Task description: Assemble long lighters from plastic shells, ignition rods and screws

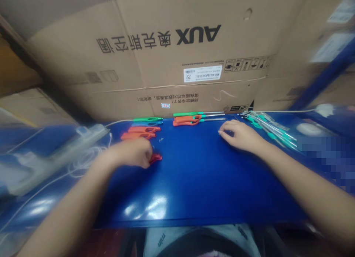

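My left hand (138, 152), slightly blurred, is closed around a red lighter handle (156, 158) on the left side of the blue table; one end sticks out past the fingers. Just beyond it lie orange-red handles (141, 133), a blue handle (151, 123) and a green handle (146, 119). My right hand (240, 135) is low over the table, thumb and forefinger curled together; anything between the tips is too small to make out. To its left, long-nosed lighters with metal tubes, one orange (188, 119) and one green (187, 114), lie along the box.
A large cardboard box (155, 72) walls off the back of the blue table (194, 183). Metal tubes with turquoise parts (273, 129) are heaped at the right. A white power strip (63, 159) and coiled cable (85, 161) lie at the left.
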Demonstrator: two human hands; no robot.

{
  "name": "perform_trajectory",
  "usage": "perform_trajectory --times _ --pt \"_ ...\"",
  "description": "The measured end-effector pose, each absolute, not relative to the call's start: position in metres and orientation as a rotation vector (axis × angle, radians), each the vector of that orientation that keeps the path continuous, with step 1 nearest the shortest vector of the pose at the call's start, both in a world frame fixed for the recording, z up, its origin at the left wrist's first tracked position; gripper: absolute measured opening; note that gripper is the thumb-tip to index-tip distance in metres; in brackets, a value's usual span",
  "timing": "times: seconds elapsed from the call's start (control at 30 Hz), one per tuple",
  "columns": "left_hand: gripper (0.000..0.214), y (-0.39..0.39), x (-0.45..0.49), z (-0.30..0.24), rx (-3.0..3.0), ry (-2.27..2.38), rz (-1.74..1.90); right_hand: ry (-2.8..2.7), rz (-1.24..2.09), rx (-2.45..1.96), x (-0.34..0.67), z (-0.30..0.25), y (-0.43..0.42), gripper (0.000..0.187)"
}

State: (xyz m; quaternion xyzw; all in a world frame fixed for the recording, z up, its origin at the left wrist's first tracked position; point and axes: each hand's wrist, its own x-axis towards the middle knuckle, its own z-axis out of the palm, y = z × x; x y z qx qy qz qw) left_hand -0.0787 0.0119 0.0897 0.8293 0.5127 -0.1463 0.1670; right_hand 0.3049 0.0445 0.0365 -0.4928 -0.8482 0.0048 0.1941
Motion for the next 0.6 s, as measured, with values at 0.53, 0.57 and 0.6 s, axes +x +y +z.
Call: perform_trajectory --times 0.53,0.57,0.6 --pt "0.011 -0.018 -0.036 0.083 2.446 1.043 -0.185 -2.592 0.365 -0.871 0.273 0.045 0.012 0.022" --pt "0.011 -0.020 -0.030 0.078 2.441 1.006 -0.117 -2.598 0.458 -0.803 0.266 0.045 0.005 0.025" --pt "0.011 -0.021 -0.025 0.073 2.450 0.983 -0.030 -2.615 0.548 -0.730 0.259 0.045 -0.002 0.028"
